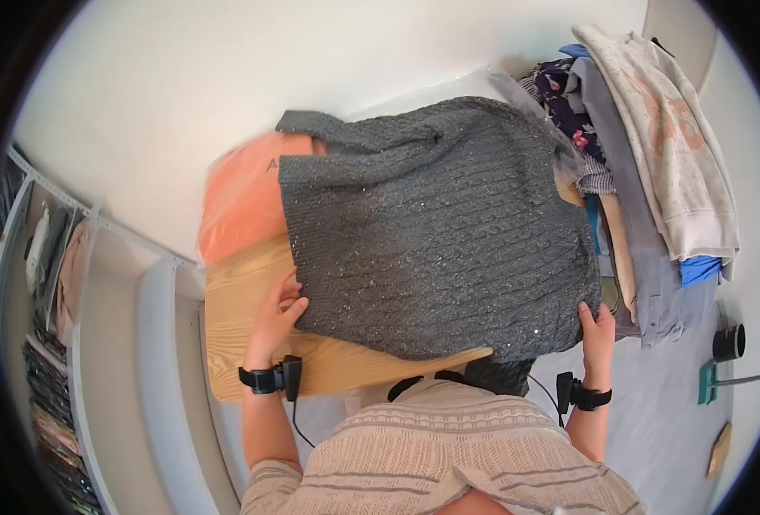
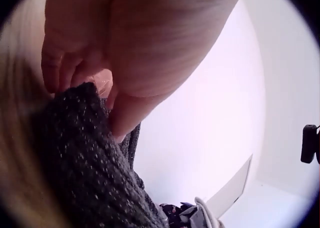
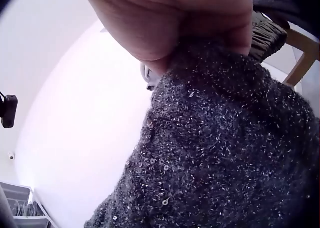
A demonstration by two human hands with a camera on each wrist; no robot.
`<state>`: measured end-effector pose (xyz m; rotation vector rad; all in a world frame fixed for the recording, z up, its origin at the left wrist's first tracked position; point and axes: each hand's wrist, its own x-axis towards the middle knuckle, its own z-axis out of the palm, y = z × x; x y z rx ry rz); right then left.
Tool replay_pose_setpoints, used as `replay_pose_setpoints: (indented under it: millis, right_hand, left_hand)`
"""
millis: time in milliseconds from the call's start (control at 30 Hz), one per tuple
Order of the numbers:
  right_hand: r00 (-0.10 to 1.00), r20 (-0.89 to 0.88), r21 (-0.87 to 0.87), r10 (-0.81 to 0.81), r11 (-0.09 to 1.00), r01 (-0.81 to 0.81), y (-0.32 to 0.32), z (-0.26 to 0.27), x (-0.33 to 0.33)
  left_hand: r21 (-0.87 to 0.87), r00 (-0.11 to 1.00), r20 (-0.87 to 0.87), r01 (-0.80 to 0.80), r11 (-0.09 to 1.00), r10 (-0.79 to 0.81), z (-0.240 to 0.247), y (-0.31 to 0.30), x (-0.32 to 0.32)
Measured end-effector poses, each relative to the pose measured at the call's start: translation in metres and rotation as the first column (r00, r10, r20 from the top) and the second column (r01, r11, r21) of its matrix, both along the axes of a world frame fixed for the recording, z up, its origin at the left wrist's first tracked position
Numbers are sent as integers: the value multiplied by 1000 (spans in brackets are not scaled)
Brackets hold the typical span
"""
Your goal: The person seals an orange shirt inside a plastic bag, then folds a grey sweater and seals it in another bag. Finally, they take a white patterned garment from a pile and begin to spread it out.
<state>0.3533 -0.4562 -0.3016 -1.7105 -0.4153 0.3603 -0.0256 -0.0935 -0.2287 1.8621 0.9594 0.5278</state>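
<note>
At lower left, over the wooden bench [image 1: 234,330], a corner of the grey sweater [image 1: 440,232] is pinched by curled fingers of the left hand [image 1: 275,316]. The sweater is spread across mid-frame (upward from both hands, equally near); its lower-right corner is gripped by the right hand [image 1: 599,330].

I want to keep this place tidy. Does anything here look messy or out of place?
The pile of clothes on the right looks messy: pieces lie crooked and some hang down loosely. The grey sweater shows no damage.

Wooden table [image 1: 243,300], orange plastic bag [image 1: 238,202], heaped clothes [image 1: 655,154], wall shelving [image 1: 54,283]
</note>
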Motion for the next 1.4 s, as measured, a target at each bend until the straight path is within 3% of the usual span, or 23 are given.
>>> replay_pose_setpoints:
  millis: [167, 233, 333, 400, 433, 467, 533, 567, 633, 667, 733, 800, 867, 933, 1033, 1067, 1133, 1200, 1267, 1333, 1400]
  right_hand:
    - [999, -33, 30, 11, 1000, -10, 0, 0, -2]
    - [999, -41, 54, 2, 999, 0, 1, 2, -4]
    - [996, -68, 51, -61, 997, 65, 2, 4, -12]
    - [991, -131, 176, 28, 984, -4, -6, 1, -16]
    - [966, -243, 206, 92, 978, -41, -15, -3, -15]
    - [969, -236, 195, 74, 980, -27, -20, -7, -17]
    - [962, -197, 332, 187, 936, -114, -23, -13, -25]
    - [938, -248, 253, 243, 951, -179, -27, -13, -23]
    - [943, -257, 173, 210, 970, -169, -27, -12, -21]
    - [945, -268, 100, 188, 981, -167, -29, -12, -20]
    - [952, -257, 75, 165, 986, -151, -33, -8, -22]
    - [954, -257, 359, 154, 932, -54, -24, 21, -25]
    - [962, -242, 345, 126, 938, -36, -23, 27, -27]
    - [938, -303, 229, 168, 968, -99, -30, 23, -24]
    - [913, -373, 82, 166, 986, -146, -37, 5, -23]
    - [888, -428, 5, 168, 983, -183, -40, -1, -23]
    - [870, -457, 17, 185, 980, -200, -47, -7, -24]
    - [891, -329, -14, 312, 942, -335, -53, -5, -29]
    - [875, -351, -31, 333, 930, -367, -58, -6, -27]
    - [849, -403, -131, 341, 897, -423, -60, -15, -21]
    - [826, -416, -20, 381, 904, -427, -64, 1, -23]
  left_hand:
    - [-95, 988, 35, -149, 984, 153, -10, -23, 1]
    - [127, 998, 63, -11, 992, 3, -6, -30, 5]
    - [12, 998, 21, 60, 998, -60, 6, -35, 3]
    - [-77, 998, 36, 63, 995, -60, 5, -41, -2]
    - [-155, 997, 53, 60, 986, -52, 4, -44, -4]
    - [-165, 996, 62, 76, 983, -67, 4, -46, -6]
    - [-83, 997, 14, 75, 994, -74, 4, -49, -8]
    - [-89, 996, 23, 88, 992, -86, 4, -50, -6]
    - [-207, 978, 181, -67, 976, 106, 10, -59, -4]
    - [-211, 978, 182, -66, 975, 105, 16, -62, -3]
    - [148, 978, 174, -142, 979, 116, 33, -68, -4]
    - [188, 961, 254, -161, 969, 110, 45, -75, -5]
    - [54, 943, 266, -222, 973, 201, 47, -75, -4]
    - [44, 967, 196, -173, 984, 161, 24, -68, -14]
    - [83, 990, -122, -68, 994, 78, -10, -70, -31]
    - [88, 991, -120, -49, 995, 59, -19, -73, -34]
    - [-45, 965, 212, -147, 988, 153, -31, -81, -38]
    - [-97, 980, 165, -93, 991, 108, -10, -93, -46]
    - [-42, 998, 19, 59, 997, -58, 4, -103, -46]
    - [25, 999, -2, 39, 999, -39, 8, -108, -43]
    - [79, 976, -214, -21, 997, 38, 5, -103, -51]
